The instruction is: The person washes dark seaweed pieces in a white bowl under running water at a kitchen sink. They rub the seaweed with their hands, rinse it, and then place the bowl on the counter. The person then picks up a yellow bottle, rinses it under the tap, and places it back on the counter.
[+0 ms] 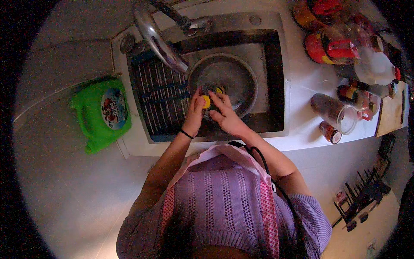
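A round metal basin [254,81] rests in the dark rectangular sink [275,106]. Over its near left part, my left hand [194,111] holds a small object with a round yellow end [206,102]. My right hand [225,113] is close beside it, with fingers bent towards the same object; how firmly it touches is unclear. A second yellow piece [220,90] shows just beyond the right fingers. What lies under both hands is dark and partly hidden.
A curved metal faucet [155,42] arches over the sink's left part, above a wire rack [161,97]. A green plastic jug [93,113] is at the left. Right of the sink stand a clear plastic container [334,111], a small jar [330,132] and red-lidded containers [339,48].
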The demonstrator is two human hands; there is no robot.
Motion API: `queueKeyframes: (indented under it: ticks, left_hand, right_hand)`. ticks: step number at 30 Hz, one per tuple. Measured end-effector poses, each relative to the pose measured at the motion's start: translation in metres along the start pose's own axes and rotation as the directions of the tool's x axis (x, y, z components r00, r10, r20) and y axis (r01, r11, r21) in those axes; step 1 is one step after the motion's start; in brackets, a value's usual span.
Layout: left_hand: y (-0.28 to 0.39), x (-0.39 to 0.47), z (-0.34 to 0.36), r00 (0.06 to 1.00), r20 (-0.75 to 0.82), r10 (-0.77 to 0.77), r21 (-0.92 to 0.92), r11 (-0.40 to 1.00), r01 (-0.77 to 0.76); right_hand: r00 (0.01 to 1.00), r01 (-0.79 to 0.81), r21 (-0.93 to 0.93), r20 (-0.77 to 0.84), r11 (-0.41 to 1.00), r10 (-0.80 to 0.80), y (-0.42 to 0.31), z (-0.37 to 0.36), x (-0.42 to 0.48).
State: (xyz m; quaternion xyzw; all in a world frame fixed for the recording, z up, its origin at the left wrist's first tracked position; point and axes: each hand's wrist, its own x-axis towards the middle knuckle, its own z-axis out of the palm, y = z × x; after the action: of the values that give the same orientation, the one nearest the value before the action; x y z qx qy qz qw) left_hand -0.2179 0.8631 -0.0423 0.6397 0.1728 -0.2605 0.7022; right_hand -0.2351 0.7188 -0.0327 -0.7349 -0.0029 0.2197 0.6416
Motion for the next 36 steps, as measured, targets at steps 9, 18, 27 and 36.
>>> queueKeyframes:
  ticks: [9,18,27,36]
  left_hand:
    - [-0.007,0.000,0.004,1.000,-0.010,-0.002,-0.016,1.000,0.002]
    - [-0.012,0.000,-0.002,0.990,0.045,0.134,0.106,0.985,-0.139]
    - [-0.023,-0.007,-0.010,0.987,0.068,0.147,0.215,0.964,-0.158]
    - [-0.003,-0.027,0.022,0.944,-0.182,-0.274,-0.093,0.961,0.261]
  right_hand:
    - [0.993,0.000,-0.102,-0.119,0.995,-0.013,0.057,0.008,0.020]
    - [0.995,-0.097,-0.138,-0.044,0.986,0.092,0.133,0.010,0.049]
    - [0.931,-0.221,-0.697,0.057,0.683,0.360,0.125,-0.010,0.072]
    - [0.984,-0.055,-0.968,-0.011,0.244,0.176,0.157,-0.022,0.072]
